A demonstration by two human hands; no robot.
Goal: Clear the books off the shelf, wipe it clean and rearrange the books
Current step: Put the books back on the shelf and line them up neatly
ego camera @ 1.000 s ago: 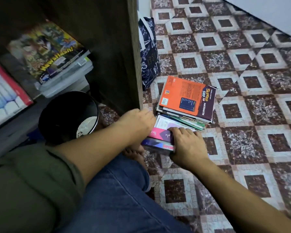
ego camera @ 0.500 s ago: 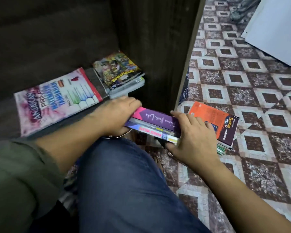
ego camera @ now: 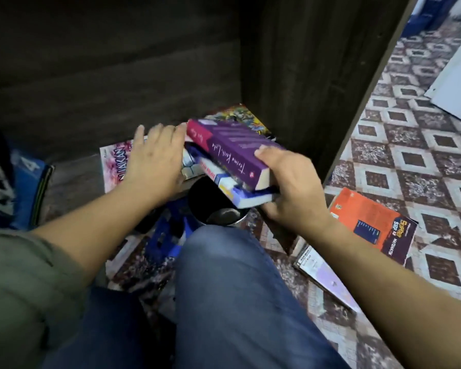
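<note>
Item: small stack of books (ego camera: 225,179), purple book (ego camera: 232,147) uppermost, held tilted above the front edge of the shelf (ego camera: 72,177) and over a black bin (ego camera: 218,214); right hand (ego camera: 293,187) grasps the near end, thumb on top; left hand (ego camera: 155,158) flat-fingered, pressing the far end; pink workbook (ego camera: 115,166) and comic (ego camera: 240,115) lie on the shelf; orange book (ego camera: 370,225) on the tiled floor (ego camera: 410,161).

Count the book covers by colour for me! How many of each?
Purple: 1, purple book, gripped by the right hand
Orange: 1, orange book, floor
Lilac: 1, lilac book, floor
Pink: 1, pink book, shelf
Blue: 1, blue book, far left
Multicoloured: 1, comic, shelf
Total: 6; the lower books in that grip show edges only.
</note>
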